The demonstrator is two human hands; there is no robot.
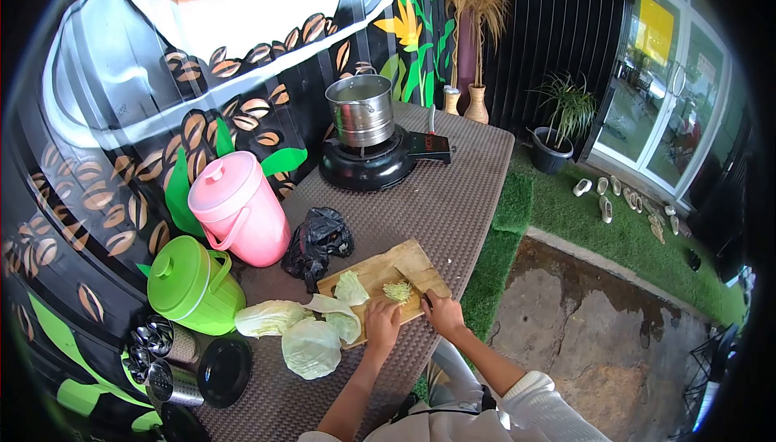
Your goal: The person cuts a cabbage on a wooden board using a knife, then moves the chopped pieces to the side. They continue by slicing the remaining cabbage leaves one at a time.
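Note:
A wooden cutting board [420,258] lies at an angle on the table, with a small heap of shredded cabbage [397,291] on it. My left hand [382,325] rests on the board, fingers bent down over cabbage right beside the shreds; the piece beneath is mostly hidden. In my right hand [442,314] is a knife [411,279], its blade lying along the right of the heap. A cut cabbage piece [351,288] sits on the board's left part. Loose cabbage leaves [271,318] and a rounded cabbage [312,348] lie left of my left hand.
Behind the board is a black plastic bag [318,240]. Pink [246,215] and green lidded jugs [194,288] line the wall. A metal pot [360,110] stands on a portable stove [368,159] farther back. Cutlery holders [174,381] and a black lid [225,371] are at left.

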